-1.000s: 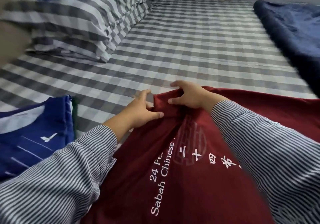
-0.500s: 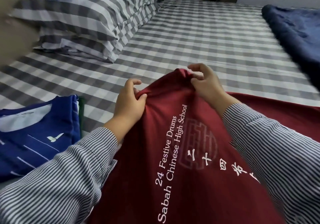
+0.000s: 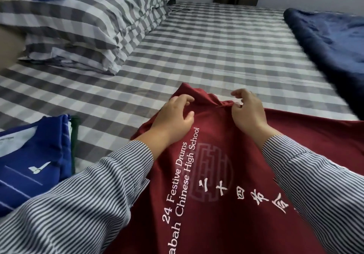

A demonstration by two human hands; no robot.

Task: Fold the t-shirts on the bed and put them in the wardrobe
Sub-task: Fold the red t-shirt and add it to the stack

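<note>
Both hands pinch the red shirt's (image 3: 226, 175) far edge: left hand (image 3: 173, 116), right hand (image 3: 248, 114). Uneven pulls could skew the fold toward the pillow (image 3: 78, 27).

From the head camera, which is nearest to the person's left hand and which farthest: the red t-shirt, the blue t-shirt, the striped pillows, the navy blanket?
1. Red t-shirt: gripped by the left hand.
2. Blue t-shirt: on the bed to the left.
3. Striped pillows: far left, at the bed's head.
4. Navy blanket: far right edge.
The last two are close to call.
</note>
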